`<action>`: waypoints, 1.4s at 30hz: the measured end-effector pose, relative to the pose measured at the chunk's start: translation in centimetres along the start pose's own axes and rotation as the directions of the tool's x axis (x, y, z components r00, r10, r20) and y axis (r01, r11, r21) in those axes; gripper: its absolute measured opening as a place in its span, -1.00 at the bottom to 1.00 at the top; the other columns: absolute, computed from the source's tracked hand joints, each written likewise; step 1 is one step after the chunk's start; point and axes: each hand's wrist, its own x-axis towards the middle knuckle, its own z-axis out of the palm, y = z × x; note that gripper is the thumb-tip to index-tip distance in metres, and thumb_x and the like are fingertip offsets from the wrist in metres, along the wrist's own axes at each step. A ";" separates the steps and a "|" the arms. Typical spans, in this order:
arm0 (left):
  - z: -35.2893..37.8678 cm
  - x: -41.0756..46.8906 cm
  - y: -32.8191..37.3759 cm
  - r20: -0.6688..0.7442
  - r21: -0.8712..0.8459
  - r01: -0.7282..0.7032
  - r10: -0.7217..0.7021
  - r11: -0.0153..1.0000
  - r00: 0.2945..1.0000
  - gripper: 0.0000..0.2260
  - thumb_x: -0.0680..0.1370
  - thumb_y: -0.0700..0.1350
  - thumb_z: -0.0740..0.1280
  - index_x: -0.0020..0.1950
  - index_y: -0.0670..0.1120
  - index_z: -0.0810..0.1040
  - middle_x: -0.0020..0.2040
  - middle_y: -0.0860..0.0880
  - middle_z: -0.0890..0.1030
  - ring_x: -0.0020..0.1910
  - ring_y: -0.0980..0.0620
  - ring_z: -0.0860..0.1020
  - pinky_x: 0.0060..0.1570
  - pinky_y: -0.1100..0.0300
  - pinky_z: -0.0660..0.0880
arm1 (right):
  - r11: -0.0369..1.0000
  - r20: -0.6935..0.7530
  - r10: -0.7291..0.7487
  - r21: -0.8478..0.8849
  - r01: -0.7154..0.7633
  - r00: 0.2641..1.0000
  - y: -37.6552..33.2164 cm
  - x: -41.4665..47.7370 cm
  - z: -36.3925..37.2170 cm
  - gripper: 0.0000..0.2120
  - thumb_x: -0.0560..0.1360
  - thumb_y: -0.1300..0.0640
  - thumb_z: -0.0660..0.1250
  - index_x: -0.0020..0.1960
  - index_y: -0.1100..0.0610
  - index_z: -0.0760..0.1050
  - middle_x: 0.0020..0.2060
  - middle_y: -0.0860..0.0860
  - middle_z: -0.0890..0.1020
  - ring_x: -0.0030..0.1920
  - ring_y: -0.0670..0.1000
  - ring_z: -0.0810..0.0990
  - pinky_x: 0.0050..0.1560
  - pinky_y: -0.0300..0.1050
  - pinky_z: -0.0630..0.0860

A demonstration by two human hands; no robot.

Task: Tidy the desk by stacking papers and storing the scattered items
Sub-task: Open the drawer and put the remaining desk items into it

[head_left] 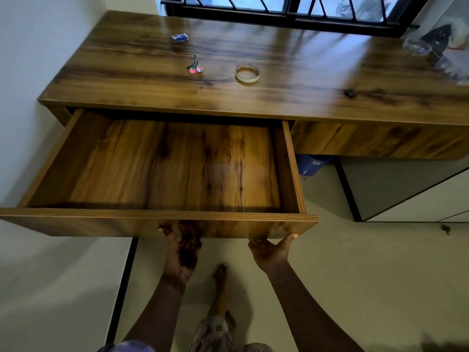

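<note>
A wide wooden drawer [162, 218] stands pulled far out from the desk [291, 97], and nothing lies inside it. My left hand [181, 252] grips the underside of the drawer front near its middle. My right hand [272, 250] holds the same lower edge near the right corner, palm up. On the desk top lie a small blue and white box [179, 37], a bunch of keys with pink and green tags [195, 66], a roll of tape [247, 73] and a small dark item [350, 93].
A glass bowl [416, 47] and a dark object [437, 40] sit at the desk's far right under the window. A blue bucket [311, 165] stands beneath the desk. A white cabinet [411, 194] is at the right. My bare foot [220, 278] is on the floor below.
</note>
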 end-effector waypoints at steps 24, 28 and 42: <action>2.6 -7.3 6.4 0.649 0.625 -0.206 0.354 -0.753 0.673 -0.39 0.48 0.20 -0.02 0.20 -0.25 0.48 0.14 -0.24 0.56 0.20 -0.23 0.47 0.36 -0.15 0.22 | -0.955 0.858 -0.249 -0.294 0.032 0.450 1.7 -7.4 1.5 -0.23 0.17 0.02 0.59 0.27 0.32 0.42 0.17 0.22 0.57 0.24 0.20 0.52 0.32 0.14 0.23; 2.9 -7.8 6.9 0.640 0.604 -0.202 0.317 -0.771 0.700 -0.32 0.44 0.24 -0.10 0.22 -0.23 0.46 0.15 -0.20 0.53 0.20 -0.20 0.45 0.40 -0.13 0.14 | -0.942 0.803 -0.249 -0.331 0.059 0.542 2.1 -8.6 2.2 -0.29 0.49 -0.03 0.29 0.47 0.26 0.07 0.45 0.20 0.22 0.49 0.16 0.11 0.42 -0.01 -0.22; 2.7 -10.3 7.8 0.626 0.591 -0.239 0.251 -0.770 0.738 -0.52 0.52 0.18 0.06 -0.02 -0.17 0.57 -0.05 -0.16 0.62 0.01 -0.13 0.54 0.35 -0.11 0.27 | -0.897 0.824 -0.384 -0.441 0.044 0.417 4.2 -10.1 0.8 -0.41 0.51 -0.22 -0.01 0.08 0.24 0.52 0.00 0.18 0.62 0.13 0.17 0.56 0.40 0.10 0.21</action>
